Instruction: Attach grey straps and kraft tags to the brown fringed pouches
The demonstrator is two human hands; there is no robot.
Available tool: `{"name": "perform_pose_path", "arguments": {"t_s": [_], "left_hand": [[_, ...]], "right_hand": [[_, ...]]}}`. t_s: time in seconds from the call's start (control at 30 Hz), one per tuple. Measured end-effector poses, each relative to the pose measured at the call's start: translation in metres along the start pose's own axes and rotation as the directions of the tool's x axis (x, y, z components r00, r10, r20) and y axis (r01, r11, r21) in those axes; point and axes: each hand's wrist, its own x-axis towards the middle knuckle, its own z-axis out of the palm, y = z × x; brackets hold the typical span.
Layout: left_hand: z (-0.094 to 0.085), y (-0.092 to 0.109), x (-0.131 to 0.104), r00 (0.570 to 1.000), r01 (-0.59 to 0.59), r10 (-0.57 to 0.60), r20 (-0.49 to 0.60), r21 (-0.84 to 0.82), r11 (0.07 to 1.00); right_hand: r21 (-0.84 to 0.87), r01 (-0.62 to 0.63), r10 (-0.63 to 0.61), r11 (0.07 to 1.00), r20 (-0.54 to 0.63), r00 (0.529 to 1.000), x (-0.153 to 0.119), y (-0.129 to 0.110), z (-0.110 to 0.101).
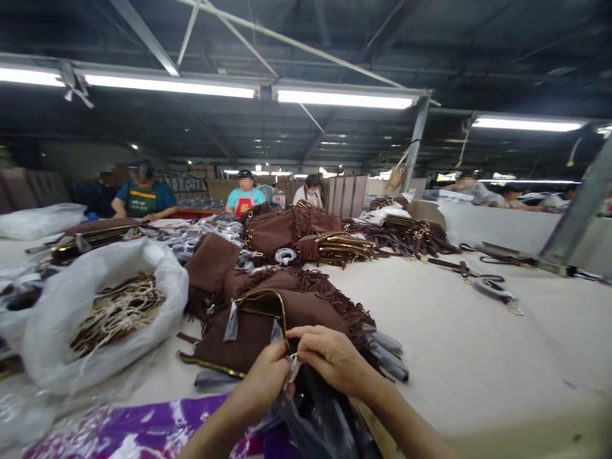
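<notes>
A brown fringed handbag (308, 309) lies on the table before me, its gold zipper (282, 299) partly undone and plastic-wrapped pulls hanging from it. At the bag's near edge, my left hand (268, 376) pinches a thin white string (293, 366). My right hand (332, 357) meets it there, fingers bent and closed around the same spot by the zipper end. What lies inside the right fingers is partly hidden. Below both hands hang dark plastic-wrapped pieces (322, 414), over the table's near edge.
At left stands a white plastic sack (169, 280) of tangled strings. Brown bags are piled (282, 229) beyond, with straps (495, 287) on the white table (454, 344) at right. Purple plastic (157, 427) lies near me. Several people work across the table, one in a red apron (245, 201).
</notes>
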Motion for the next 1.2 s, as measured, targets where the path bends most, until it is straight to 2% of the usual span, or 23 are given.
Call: {"name": "perform_pose_path", "arguments": {"t_s": [0.07, 0.1, 0.17, 0.27, 0.4, 0.47, 0.53, 0.57, 0.63, 0.7, 0.73, 0.87, 1.03, 1.13, 1.2], "left_hand": [[-0.007, -0.018, -0.009, 0.991, 0.091, -0.087, -0.101, 0.033, 0.995], [-0.010, -0.025, -0.014, 0.987, 0.099, -0.086, -0.137, 0.090, 0.991], [-0.015, -0.033, -0.023, 0.980, 0.026, 0.028, -0.197, 0.270, 0.963], [-0.018, -0.037, -0.035, 0.953, -0.102, 0.226, -0.200, 0.492, 0.865], [-0.023, -0.039, -0.041, 0.954, -0.107, 0.242, -0.175, 0.558, 0.823], [-0.027, -0.038, -0.041, 0.959, -0.135, 0.240, -0.150, 0.504, 0.853], [-0.031, -0.036, -0.042, 0.974, -0.144, 0.197, -0.110, 0.367, 0.919], [-0.032, -0.034, -0.042, 0.986, -0.106, 0.136, -0.094, 0.271, 0.957], [-0.033, -0.029, -0.044, 0.997, 0.059, -0.057, -0.050, 0.051, 0.997], [-0.033, -0.023, -0.047, 0.978, 0.209, -0.210, 0.013, -0.139, 0.968], [-0.032, -0.021, -0.049, 0.971, 0.240, -0.238, 0.038, -0.201, 0.950], [-0.030, -0.017, -0.053, 0.971, 0.240, -0.229, 0.072, -0.318, 0.917], [-0.030, -0.019, -0.053, 0.942, 0.329, -0.252, 0.220, -0.475, 0.816], [-0.027, -0.019, -0.053, 0.949, 0.314, -0.249, 0.195, -0.481, 0.819], [-0.023, -0.018, -0.054, 0.953, 0.303, -0.249, 0.175, -0.463, 0.833]], "right_hand": [[-0.035, -0.022, 0.023, 0.999, 0.019, 1.000, 0.007, 0.006, 0.019], [-0.029, -0.036, 0.036, 0.999, 0.016, 0.999, 0.009, 0.008, 0.028], [0.006, -0.057, 0.057, 0.998, 0.009, 0.998, 0.013, 0.012, 0.041], [0.045, -0.068, 0.066, 0.997, 0.032, 0.997, 0.018, 0.013, 0.046], [0.047, -0.103, 0.100, 0.994, 0.059, 0.993, 0.015, 0.011, 0.037], [0.015, -0.125, 0.124, 0.992, 0.051, 0.991, 0.009, 0.006, 0.032], [-0.053, -0.112, 0.114, 0.992, 0.040, 0.993, 0.000, -0.001, 0.029], [-0.092, -0.090, 0.094, 0.992, 0.039, 0.995, -0.004, -0.005, 0.029], [-0.149, -0.037, 0.043, 0.988, 0.041, 0.998, -0.014, -0.014, 0.030], [-0.179, -0.014, 0.020, 0.984, 0.033, 0.999, -0.021, -0.023, 0.033], [-0.193, -0.014, 0.019, 0.981, 0.026, 0.999, -0.024, -0.026, 0.035], [-0.287, -0.049, 0.034, 0.957, -0.059, 0.998, -0.033, -0.031, 0.041], [-0.263, -0.061, 0.007, 0.963, -0.202, 0.979, -0.040, -0.032, 0.046], [-0.281, -0.073, -0.012, 0.957, -0.290, 0.957, -0.042, -0.035, 0.047], [-0.312, -0.077, -0.016, 0.947, -0.283, 0.959, -0.042, -0.035, 0.046]]}}
